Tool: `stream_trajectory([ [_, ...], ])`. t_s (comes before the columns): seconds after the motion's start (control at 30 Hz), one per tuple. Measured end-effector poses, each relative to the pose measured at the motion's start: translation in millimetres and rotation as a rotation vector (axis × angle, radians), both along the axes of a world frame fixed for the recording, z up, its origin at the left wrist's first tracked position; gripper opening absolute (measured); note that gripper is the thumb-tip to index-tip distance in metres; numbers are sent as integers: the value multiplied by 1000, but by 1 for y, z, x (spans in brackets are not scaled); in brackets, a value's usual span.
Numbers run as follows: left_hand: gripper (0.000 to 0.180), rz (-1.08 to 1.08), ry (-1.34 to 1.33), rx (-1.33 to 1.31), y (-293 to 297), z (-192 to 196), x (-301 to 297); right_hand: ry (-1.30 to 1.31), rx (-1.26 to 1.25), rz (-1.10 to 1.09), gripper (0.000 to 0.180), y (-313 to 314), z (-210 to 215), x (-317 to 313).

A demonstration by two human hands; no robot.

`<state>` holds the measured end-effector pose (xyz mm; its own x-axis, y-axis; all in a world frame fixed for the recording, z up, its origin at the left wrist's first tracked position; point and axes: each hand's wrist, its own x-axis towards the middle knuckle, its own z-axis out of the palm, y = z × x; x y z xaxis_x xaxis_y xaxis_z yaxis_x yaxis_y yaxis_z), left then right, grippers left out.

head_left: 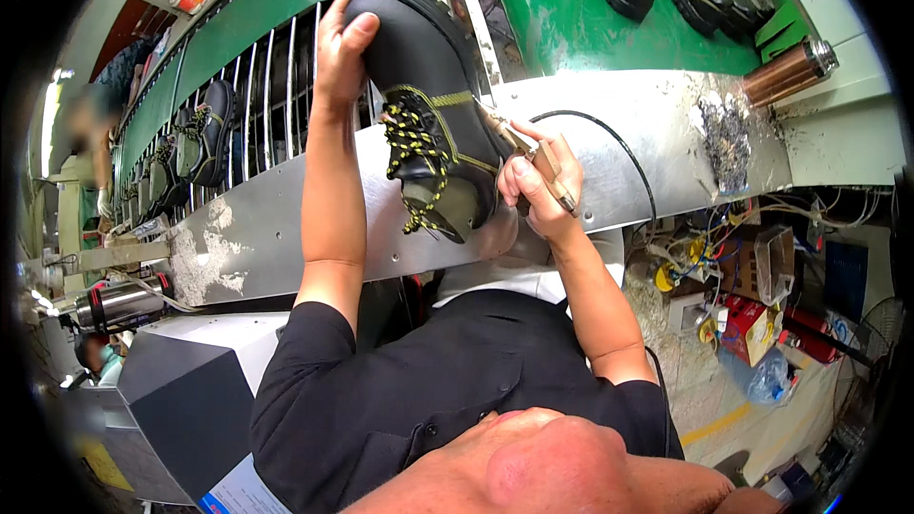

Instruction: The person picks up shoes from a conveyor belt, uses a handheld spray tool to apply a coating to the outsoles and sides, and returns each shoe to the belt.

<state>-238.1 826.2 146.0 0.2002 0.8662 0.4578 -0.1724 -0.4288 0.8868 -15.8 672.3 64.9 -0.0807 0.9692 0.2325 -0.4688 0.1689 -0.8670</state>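
A black work shoe (409, 43) with yellow stitching is held up above the metal ledge, toe toward the far side. Its yellow-and-black laces (419, 138) hang loosely over the front opening. My left hand (341, 57) wraps round the toe end, thumb on the upper and fingers partly hidden behind. In my right hand (547, 190) is a slim brass-coloured tool (546, 162). Its narrow tip points at the shoe's right side, near the sole edge; whether it touches I cannot tell. A black cable (609, 130) arcs from behind the right hand across the ledge.
Beyond the metal ledge (286, 219) lies a green conveyor (543, 29) carrying several black shoes. More shoes (214, 133) line the barred rack at left. A copper-coloured flask (790, 73) stands at the right end. Tangled wires and a red box (747, 328) sit lower right.
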Motion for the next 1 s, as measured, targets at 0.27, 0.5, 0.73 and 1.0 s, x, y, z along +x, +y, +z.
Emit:
stream_trajectory([
  [0.27, 70, 76, -18, -56, 11, -19, -20, -18, -103, 18, 37, -28, -26, 6],
  [0.5, 57, 178, -170, -247, 9, -63, -72, 41, -174, 11, 37, -40, -37, 12],
  [0.73, 40, 527, -219, -403, -60, -100, -115, 126, -259, -42, 34, -30, -37, 1],
  [1.0, 41, 651, 50, -759, -188, -98, -135, 133, -327, -55, 32, -15, -41, -28],
])
